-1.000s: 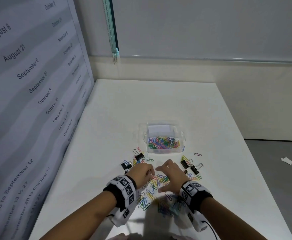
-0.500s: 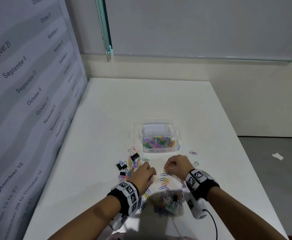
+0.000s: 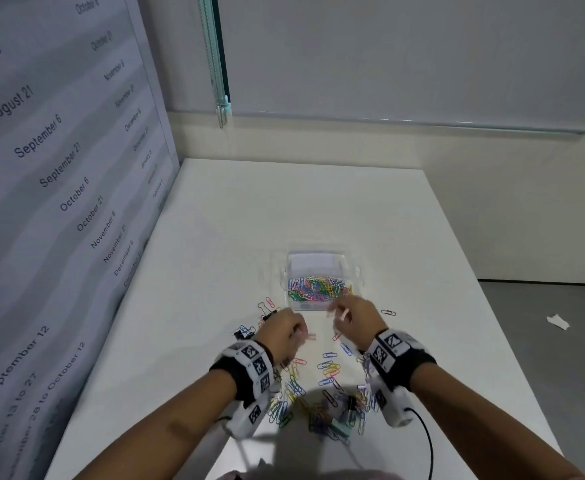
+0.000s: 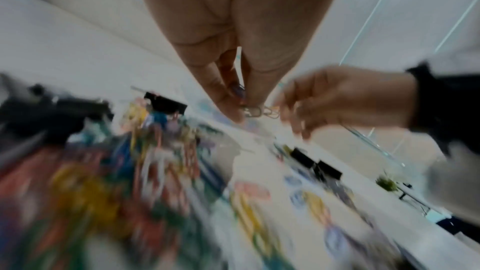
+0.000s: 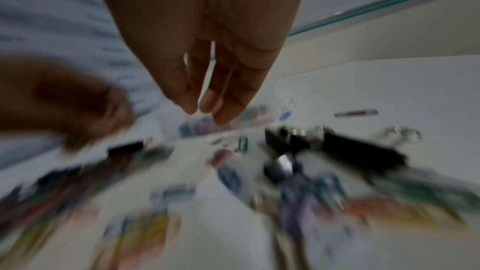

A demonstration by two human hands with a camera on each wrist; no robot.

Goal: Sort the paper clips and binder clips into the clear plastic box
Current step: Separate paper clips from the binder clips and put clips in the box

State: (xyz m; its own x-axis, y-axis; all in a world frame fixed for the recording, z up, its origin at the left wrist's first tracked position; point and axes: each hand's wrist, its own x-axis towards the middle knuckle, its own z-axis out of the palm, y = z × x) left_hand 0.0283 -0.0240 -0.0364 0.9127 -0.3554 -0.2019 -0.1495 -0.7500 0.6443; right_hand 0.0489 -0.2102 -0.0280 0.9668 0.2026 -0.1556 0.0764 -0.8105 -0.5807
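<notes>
Left hand (image 3: 281, 332) pinched, right hand (image 3: 355, 318) with fingers (image 5: 207, 100) loosely extended

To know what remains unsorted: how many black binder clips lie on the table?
4 plainly seen: one black binder clip and a blurred second lie left of the left hand, which pinches paper clips; two more lie near the right hand. Others may be hidden.

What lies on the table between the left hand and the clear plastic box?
In the head view, bare white table separates the left hand from the clear plastic box; a few loose paper clips and a binder clip lie just left of that stretch.
</notes>
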